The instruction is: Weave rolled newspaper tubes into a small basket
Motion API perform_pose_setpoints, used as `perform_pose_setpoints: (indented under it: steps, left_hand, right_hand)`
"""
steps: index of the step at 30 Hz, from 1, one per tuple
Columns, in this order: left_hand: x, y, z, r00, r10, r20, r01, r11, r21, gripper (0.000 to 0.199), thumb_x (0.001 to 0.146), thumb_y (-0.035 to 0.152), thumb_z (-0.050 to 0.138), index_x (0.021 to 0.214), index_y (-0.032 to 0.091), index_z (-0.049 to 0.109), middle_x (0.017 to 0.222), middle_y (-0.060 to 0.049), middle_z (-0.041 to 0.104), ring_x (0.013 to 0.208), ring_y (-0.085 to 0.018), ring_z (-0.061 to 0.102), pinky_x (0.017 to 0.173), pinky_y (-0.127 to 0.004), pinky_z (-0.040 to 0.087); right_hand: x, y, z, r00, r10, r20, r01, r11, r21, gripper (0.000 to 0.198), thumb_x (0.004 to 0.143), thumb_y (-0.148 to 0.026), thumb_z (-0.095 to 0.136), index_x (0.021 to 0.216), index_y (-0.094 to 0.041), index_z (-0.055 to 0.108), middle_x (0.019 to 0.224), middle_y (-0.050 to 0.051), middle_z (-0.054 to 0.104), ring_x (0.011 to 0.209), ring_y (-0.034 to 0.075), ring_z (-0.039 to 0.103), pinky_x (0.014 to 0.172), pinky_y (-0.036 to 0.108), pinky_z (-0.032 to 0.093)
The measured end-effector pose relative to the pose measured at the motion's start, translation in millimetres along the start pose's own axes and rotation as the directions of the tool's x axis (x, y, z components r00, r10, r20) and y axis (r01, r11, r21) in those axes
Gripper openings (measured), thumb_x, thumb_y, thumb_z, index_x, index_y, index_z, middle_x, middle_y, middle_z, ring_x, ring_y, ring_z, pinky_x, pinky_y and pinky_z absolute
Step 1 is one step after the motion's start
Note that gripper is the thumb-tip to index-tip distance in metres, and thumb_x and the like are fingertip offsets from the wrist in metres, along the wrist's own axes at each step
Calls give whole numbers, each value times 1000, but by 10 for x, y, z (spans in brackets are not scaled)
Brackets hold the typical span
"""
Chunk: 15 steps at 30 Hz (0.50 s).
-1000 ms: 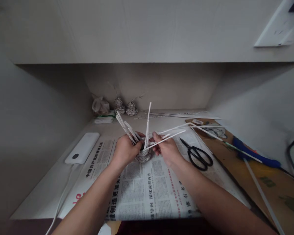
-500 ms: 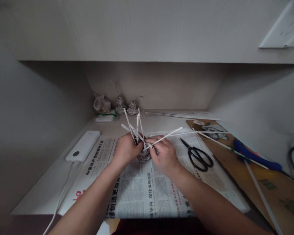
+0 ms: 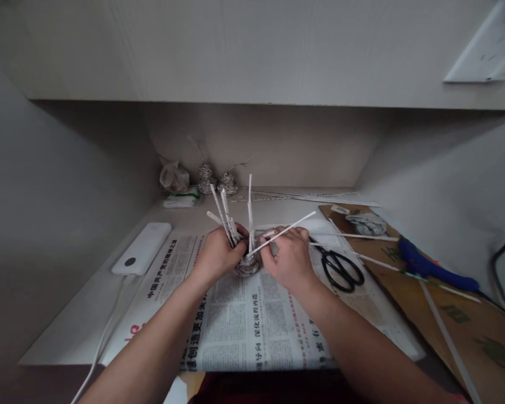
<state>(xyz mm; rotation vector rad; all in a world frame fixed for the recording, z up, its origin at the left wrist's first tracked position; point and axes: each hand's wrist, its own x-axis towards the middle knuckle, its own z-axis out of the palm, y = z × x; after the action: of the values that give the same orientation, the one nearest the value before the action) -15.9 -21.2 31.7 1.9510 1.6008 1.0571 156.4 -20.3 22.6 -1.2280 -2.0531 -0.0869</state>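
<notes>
A small woven paper piece [image 3: 247,269] made of printed paper tubes stands over the newspaper, with several white paper tubes [image 3: 249,216] sticking up from its rim. My left hand [image 3: 219,250] is closed around its left side, thumb at the rim near the upright tubes. At the right side, my right hand [image 3: 292,259] has its fingers pinched on a long paper tube that runs off to the right. Another slanting paper tube [image 3: 294,226] crosses in front of its fingers. The right fingertips are partly hidden.
Black scissors [image 3: 343,272] lie right of my right hand. Farther right, a blue glue gun [image 3: 435,268] rests on cardboard [image 3: 458,331]. A white power bank [image 3: 142,248] with a cable is at left. Two woven paper pieces [image 3: 227,183] and loose tubes [image 3: 311,196] are at the back.
My right hand has shifted slightly right, away from the rim. One upright tube now stands apart on the right, and the long tube's far end has moved. My left hand stays put.
</notes>
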Motion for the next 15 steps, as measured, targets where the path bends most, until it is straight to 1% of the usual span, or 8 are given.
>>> perform_pose_setpoints:
  steps: [2,4,6,7,9,11,13,15]
  left_hand:
    - [-4,6,-4,1000,-8,-9,8,1000,14,17,73,16,54,85,19,66,75,0,71,68,-16,63,63,-25,45]
    - [-8,13,-9,1000,5,-12,-5,1000,29,16,73,17,55,84,20,67,74,0,70,68,-16,63,64,-25,45]
    - [-10,19,-15,999,32,-9,-32,999,24,15,74,17,55,83,20,67,73,0,70,68,-16,63,64,-25,45]
    - [-11,22,-17,999,49,-2,-48,999,17,15,73,16,55,82,19,66,73,0,69,68,-16,63,65,-25,45]
    - [-12,28,-21,997,75,8,-75,997,9,15,73,14,54,80,19,66,72,0,69,68,-16,62,65,-25,45]
    - [-15,35,-23,995,98,15,-98,995,8,15,72,13,54,79,19,67,71,0,69,68,-16,62,65,-25,45]
    - [-20,42,-23,992,120,25,-120,993,-7,17,72,12,55,81,19,67,73,0,70,69,-16,63,65,-24,45]
    - [-25,50,-23,989,141,33,-141,990,-27,19,73,11,55,84,19,68,76,0,71,71,-16,64,67,-24,46]
  right_hand:
    - [-8,-8,3,1000,-3,25,3,1000,12,20,88,-28,52,72,-20,62,72,6,67,75,22,59,78,36,34]
    - [-15,-9,24,997,25,76,-28,999,39,21,89,-31,52,74,-21,64,66,5,66,69,21,59,73,35,36]
    - [-13,0,52,992,52,119,-65,992,111,21,90,-33,50,84,-22,67,69,5,67,68,21,60,70,33,39]
    - [-8,7,67,990,60,125,-80,983,167,21,91,-32,50,91,-23,68,75,5,69,71,21,62,70,32,40]
    - [9,22,93,993,64,100,-91,952,294,21,89,-29,52,101,-23,67,90,6,71,82,21,64,73,31,44]
    - [26,33,111,997,65,46,-77,919,388,22,84,-25,58,104,-21,67,97,8,70,91,22,63,79,32,46]
    - [38,37,119,998,58,-3,-51,900,432,25,80,-23,63,104,-21,67,97,7,70,94,23,62,83,34,47]
    - [44,36,118,999,45,-27,-29,900,436,24,77,-22,66,102,-21,68,92,6,70,91,22,62,83,34,47]
